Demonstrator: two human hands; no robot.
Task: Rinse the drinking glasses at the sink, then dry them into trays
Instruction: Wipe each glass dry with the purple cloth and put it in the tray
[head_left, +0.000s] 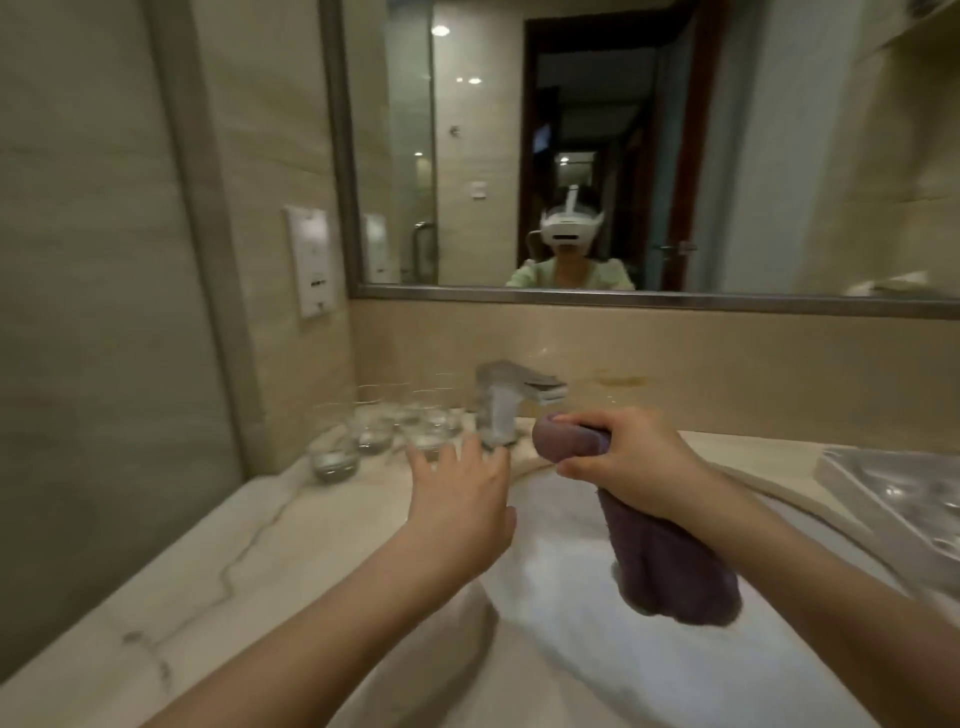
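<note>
Currently: step, fetching a glass to rinse; my left hand (457, 499), fingers spread and empty, reaches toward the drinking glasses (384, 426) clustered left of the faucet (501, 402); my right hand (631, 454) grips the purple cloth (670, 566) over the sink (545, 649); next needs fingers closing round the nearest glass.

Beige tiled walls (104, 234), framed mirror (649, 156), marble counter (208, 545), dim light

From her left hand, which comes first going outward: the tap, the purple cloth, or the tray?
1. Tap: just beyond the left hand, past its fingers.
2. Purple cloth: to the right, held over the sink.
3. Tray: far right on the counter.
</note>
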